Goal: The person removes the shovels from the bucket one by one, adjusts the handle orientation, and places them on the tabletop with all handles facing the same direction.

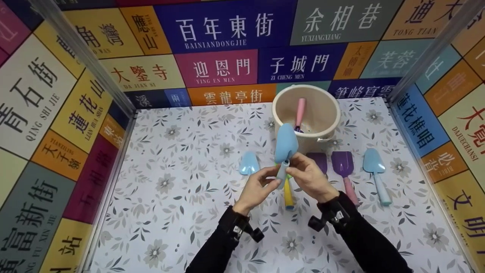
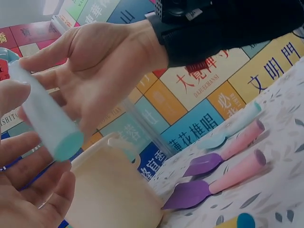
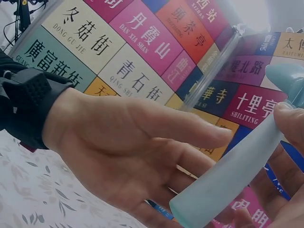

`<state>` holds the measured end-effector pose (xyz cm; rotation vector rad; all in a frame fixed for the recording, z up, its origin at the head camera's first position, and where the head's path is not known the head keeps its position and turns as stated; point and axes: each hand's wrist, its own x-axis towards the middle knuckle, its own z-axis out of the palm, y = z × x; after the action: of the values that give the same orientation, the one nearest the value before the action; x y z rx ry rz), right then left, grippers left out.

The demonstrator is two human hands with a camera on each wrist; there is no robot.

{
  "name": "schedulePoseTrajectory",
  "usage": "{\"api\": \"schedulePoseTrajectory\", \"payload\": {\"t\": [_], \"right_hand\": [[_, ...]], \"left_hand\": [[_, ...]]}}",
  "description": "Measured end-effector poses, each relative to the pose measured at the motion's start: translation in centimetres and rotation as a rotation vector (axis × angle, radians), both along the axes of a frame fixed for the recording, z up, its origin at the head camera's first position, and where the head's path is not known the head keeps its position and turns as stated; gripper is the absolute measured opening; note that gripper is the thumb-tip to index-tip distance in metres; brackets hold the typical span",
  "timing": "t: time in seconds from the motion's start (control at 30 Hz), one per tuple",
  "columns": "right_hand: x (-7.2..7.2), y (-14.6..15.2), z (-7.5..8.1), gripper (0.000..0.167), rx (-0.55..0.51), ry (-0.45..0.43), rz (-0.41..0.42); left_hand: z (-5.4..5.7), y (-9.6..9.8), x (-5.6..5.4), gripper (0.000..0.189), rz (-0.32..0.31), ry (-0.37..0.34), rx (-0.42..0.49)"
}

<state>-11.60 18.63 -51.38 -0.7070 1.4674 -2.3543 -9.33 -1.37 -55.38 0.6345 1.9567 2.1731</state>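
Observation:
A light-blue garden trowel [image 1: 287, 142] is held up in front of the bucket, its blade pointing up and away. My right hand [image 1: 308, 176] pinches it around the neck, where blade meets handle. Lower down, my left hand [image 1: 257, 189] holds the handle [image 3: 228, 180] between thumb and fingers, which lie loosely around it. The handle's rounded green end [image 2: 70, 146] sticks out free. Beneath the hands lies a yellow-handled tool [image 1: 289, 195], its green head mostly hidden. A cream bucket [image 1: 279, 113] stands behind, with a pink-handled tool [image 1: 301, 110] leaning inside.
Right of my hands lie two purple trowels with pink handles, one [image 1: 343, 163] fully visible and one [image 1: 317, 161] partly covered, then a light-blue trowel [image 1: 374, 161]. Another light-blue blade [image 1: 249, 163] lies left. Printed panels [image 1: 223, 22] enclose the floral tabletop [image 1: 159, 212].

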Motion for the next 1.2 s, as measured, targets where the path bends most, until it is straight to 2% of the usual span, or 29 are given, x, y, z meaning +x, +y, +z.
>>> {"api": "schedulePoseTrajectory", "payload": {"t": [0.17, 0.3, 0.5, 0.63, 0.77, 0.83, 0.9, 1.07, 1.2], "right_hand": [[0.1, -0.6, -0.6, 0.027, -0.037, -0.013, 0.064], [0.2, -0.7, -0.9, 0.026, -0.074, -0.019, 0.113], [0.3, -0.7, -0.8, 0.028, -0.109, -0.002, 0.143], [0.3, -0.4, -0.5, 0.031, -0.059, 0.040, 0.118], [0.1, 0.4, 0.3, 0.033, 0.053, 0.085, 0.046], [-0.1, 1.1, 0.8, 0.035, 0.104, 0.094, 0.001], [-0.2, 1.8, 1.4, 0.034, 0.152, 0.093, -0.048], [-0.3, 3.7, 3.0, 0.032, 0.267, 0.017, -0.208], [-0.2, 4.5, 4.0, 0.030, 0.312, -0.059, -0.280]], "left_hand": [[-0.1, 0.3, 0.3, 0.047, -0.046, -0.056, 0.050], [-0.1, 0.3, 0.4, 0.043, -0.078, -0.035, 0.083], [0.1, 0.1, 0.6, 0.049, -0.087, -0.035, 0.109], [0.3, -0.1, 0.7, 0.050, -0.077, -0.036, 0.108], [0.8, -0.7, 0.9, 0.037, -0.017, -0.001, 0.039], [1.1, -1.2, 0.9, 0.032, 0.041, 0.053, -0.039], [1.4, -1.9, 1.0, 0.030, 0.119, 0.151, -0.150], [1.7, -3.6, 1.3, 0.032, 0.320, 0.502, -0.415], [1.7, -4.5, 1.5, 0.037, 0.415, 0.737, -0.552]]}}
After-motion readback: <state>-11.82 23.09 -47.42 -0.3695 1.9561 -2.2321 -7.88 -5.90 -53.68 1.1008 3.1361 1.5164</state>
